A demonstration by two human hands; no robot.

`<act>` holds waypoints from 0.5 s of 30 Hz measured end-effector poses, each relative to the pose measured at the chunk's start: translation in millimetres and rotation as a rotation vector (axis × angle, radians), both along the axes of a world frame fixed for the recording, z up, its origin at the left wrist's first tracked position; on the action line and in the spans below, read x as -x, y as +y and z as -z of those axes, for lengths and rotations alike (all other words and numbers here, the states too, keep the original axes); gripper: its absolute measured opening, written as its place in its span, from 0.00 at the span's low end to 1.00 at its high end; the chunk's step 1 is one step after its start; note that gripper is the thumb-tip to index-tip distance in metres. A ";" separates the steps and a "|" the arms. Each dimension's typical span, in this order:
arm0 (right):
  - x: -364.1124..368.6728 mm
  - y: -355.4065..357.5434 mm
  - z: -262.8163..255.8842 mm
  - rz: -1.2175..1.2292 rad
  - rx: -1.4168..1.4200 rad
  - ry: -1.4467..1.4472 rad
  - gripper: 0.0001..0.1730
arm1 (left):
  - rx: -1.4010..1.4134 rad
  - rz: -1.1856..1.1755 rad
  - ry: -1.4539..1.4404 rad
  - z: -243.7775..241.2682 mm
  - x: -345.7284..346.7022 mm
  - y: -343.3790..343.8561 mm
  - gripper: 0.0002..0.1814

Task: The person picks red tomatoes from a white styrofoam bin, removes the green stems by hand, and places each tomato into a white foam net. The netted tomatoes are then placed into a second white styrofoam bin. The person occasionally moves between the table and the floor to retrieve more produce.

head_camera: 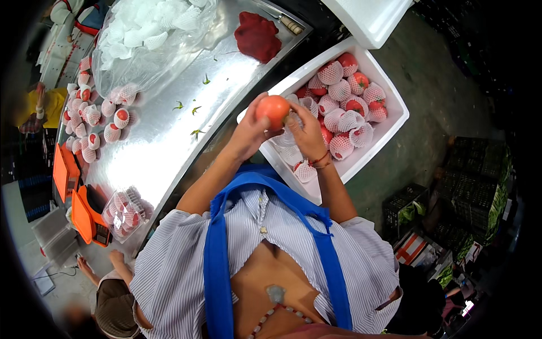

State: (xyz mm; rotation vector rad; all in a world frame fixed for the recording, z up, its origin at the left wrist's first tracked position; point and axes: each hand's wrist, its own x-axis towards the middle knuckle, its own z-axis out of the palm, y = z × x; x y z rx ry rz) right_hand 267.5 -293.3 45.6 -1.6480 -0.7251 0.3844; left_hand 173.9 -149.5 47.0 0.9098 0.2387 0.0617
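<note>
My left hand [247,136] holds a bare red tomato [272,111] over the near left corner of a white foam box [396,111]. The fingers and thumb of my right hand [309,134] press against the tomato's right side, by its green stem end. Inside the box, several tomatoes sit in white foam net sleeves [339,90], some with red skin showing. Part of the box's contents is hidden behind my hands. To the left of the hands, torn green tomato calyxes [196,134] lie on the metal table [156,140].
A clear bag of foam net sleeves [148,29], a dark red cloth [257,37] and a wooden-handled tool [291,25] lie on the table. Sleeved tomatoes [84,114], orange scales [87,216] and a clear tomato pack [123,215] stand leftward. Other people work nearby. Crates [470,186] stand right.
</note>
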 end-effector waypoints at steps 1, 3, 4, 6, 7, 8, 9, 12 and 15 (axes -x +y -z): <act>-1.8 -1.1 -1.7 0.007 0.011 -0.004 0.16 | 0.243 -0.013 0.035 -1.2 1.1 3.8 0.35; -6.6 -5.2 0.0 0.049 0.063 -0.185 0.13 | 0.421 0.022 0.064 0.0 1.2 11.2 0.31; -7.2 -3.9 0.7 0.068 0.086 -0.275 0.11 | 0.449 0.023 0.055 0.9 2.3 13.3 0.31; -4.3 1.9 -10.4 0.040 0.053 -0.316 0.14 | 0.491 -0.002 0.061 1.0 4.5 14.7 0.30; -2.6 4.6 -17.3 0.026 0.040 -0.336 0.15 | 0.500 -0.042 0.086 2.3 6.6 14.5 0.30; 0.5 10.0 -22.9 -0.026 0.054 -0.344 0.15 | 0.509 -0.083 0.111 4.7 9.2 14.5 0.30; 4.4 16.1 -29.8 -0.073 0.071 -0.359 0.16 | 0.520 -0.116 0.133 6.3 10.4 13.9 0.30; 10.4 33.7 -31.0 -0.139 0.166 -0.374 0.17 | 0.410 -0.159 0.115 9.6 19.0 17.0 0.32; 4.2 47.0 -28.2 -0.246 0.261 -0.365 0.17 | 0.188 -0.156 0.119 1.4 28.3 25.0 0.35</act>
